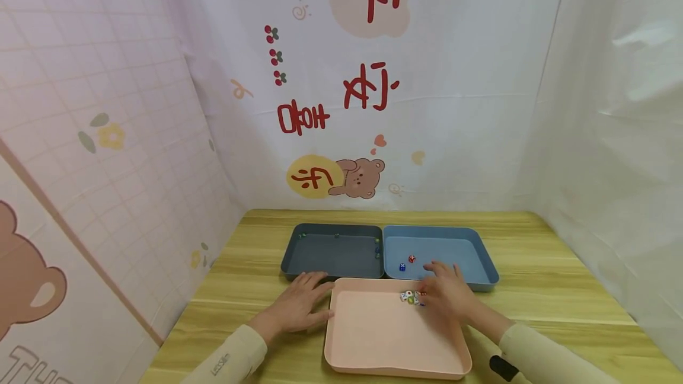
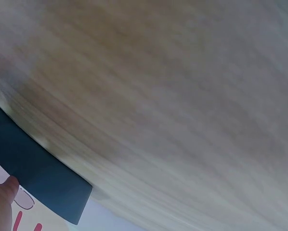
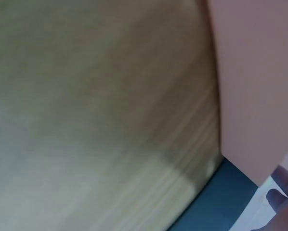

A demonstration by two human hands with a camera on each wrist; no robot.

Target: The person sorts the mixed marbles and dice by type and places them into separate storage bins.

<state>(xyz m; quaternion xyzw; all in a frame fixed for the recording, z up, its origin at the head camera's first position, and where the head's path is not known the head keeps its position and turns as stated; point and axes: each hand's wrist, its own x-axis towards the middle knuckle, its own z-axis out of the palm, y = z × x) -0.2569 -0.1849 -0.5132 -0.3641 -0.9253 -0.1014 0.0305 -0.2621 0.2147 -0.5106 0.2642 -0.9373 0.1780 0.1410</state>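
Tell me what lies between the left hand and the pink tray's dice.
The tray's left rim, then bare tray floor, as the head view shows.

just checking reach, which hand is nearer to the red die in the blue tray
Right. The right hand is close by, right of the red die; the left hand is farther off, by the left rim of the pink tray.

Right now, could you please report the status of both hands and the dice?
Left hand open, at left rim of pink tray. Right hand by dice near the far rim, grip unclear. Some dice possibly hidden.
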